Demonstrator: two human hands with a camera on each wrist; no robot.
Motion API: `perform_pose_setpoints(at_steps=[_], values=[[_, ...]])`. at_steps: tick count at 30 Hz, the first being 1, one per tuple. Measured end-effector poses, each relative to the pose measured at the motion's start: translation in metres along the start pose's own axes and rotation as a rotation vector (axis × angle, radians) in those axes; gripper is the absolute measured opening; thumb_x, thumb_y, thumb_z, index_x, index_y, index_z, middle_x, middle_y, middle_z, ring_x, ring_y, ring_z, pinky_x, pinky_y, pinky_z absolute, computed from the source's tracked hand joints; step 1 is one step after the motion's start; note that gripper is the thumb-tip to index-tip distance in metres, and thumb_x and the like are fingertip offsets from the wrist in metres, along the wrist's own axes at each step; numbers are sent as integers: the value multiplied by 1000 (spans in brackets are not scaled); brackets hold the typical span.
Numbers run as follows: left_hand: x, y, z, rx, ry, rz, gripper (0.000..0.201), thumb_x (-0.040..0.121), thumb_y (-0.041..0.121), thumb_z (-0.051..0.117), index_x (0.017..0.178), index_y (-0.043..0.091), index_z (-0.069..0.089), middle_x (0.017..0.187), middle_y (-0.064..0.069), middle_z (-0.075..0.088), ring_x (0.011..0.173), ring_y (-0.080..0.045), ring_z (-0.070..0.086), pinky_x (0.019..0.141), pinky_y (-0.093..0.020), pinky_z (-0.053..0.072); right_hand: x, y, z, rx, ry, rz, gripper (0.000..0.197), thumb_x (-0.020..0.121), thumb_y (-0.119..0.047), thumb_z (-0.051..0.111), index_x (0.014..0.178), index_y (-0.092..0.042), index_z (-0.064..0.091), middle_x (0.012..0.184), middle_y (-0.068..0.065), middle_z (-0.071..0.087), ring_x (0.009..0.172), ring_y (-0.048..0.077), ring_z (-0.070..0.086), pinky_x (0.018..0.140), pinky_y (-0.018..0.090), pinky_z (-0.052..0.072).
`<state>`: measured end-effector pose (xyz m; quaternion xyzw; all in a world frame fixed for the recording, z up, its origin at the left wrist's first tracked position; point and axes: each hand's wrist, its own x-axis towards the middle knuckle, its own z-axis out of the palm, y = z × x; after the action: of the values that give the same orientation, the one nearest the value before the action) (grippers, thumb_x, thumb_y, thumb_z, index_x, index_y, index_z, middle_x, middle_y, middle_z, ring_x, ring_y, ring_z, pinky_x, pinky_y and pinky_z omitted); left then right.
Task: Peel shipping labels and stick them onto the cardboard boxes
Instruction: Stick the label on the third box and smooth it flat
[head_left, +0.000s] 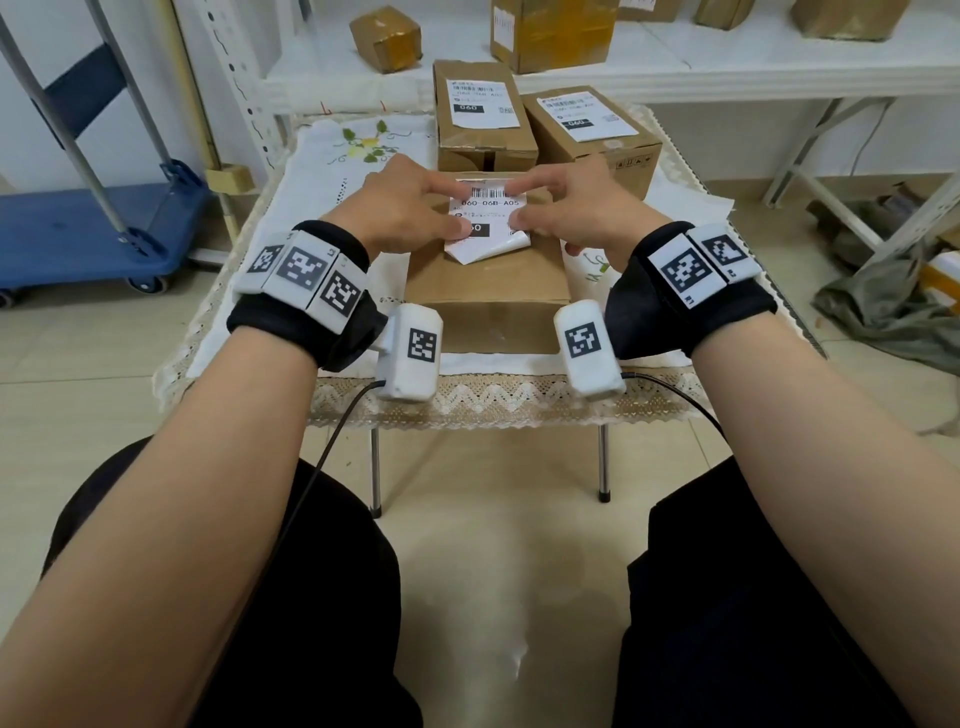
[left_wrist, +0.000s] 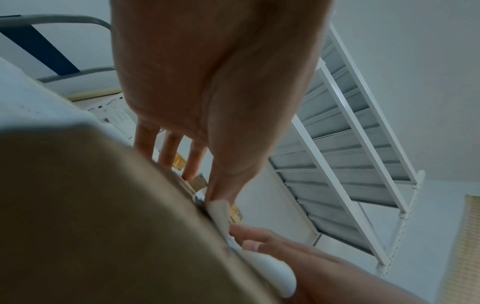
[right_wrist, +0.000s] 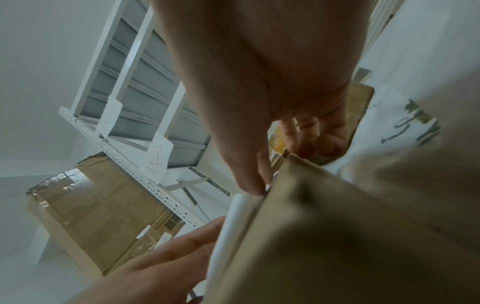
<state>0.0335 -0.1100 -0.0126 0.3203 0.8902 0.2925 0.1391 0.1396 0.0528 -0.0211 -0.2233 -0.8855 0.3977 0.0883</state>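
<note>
A brown cardboard box lies in the middle of the small table. On its top sits a white shipping label printed "060-06B-A05". My left hand presses the label's left side with index finger and thumb. My right hand presses its right side the same way. The label's near end curls up off the box. In the left wrist view my thumb touches the white paper on the box. In the right wrist view my thumb meets the curled paper.
Two labelled boxes stand just behind the one under my hands. The table wears a white embroidered cloth; loose white sheets lie at its right. A blue trolley stands left, a white shelf with parcels behind.
</note>
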Motion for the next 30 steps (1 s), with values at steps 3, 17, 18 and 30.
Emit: perform_pose_setpoints(at_steps=[3,17,18,30], values=[[4,1,6,64,-24,-12,50,98,41,63,147,36,51,162,-4,27,149,-29,25,123,-44,24,2,2,0,-55,-35,24,43,96,-36,65,138,-37,58,125,2,31,83,6,49,61,19,48],[2,-1,4,107,-88,6,62,100,45,58,157,32,35,168,-1,15,153,-23,21,123,-38,18,2,17,-2,-68,-127,-28,58,98,-47,62,152,-37,42,137,3,26,112,12,42,67,15,49],[1,-3,1,105,-103,17,67,97,48,62,156,32,37,168,0,17,152,-23,23,123,-39,20,1,18,-2,-64,-131,-37,59,97,-48,62,152,-38,42,138,3,27,113,12,42,67,15,49],[-11,-16,-10,7,-180,39,95,72,53,80,155,39,37,169,9,13,153,-18,19,120,-34,19,-4,31,-7,51,-198,-85,85,70,-52,87,146,-38,51,153,0,27,126,17,53,90,30,59]])
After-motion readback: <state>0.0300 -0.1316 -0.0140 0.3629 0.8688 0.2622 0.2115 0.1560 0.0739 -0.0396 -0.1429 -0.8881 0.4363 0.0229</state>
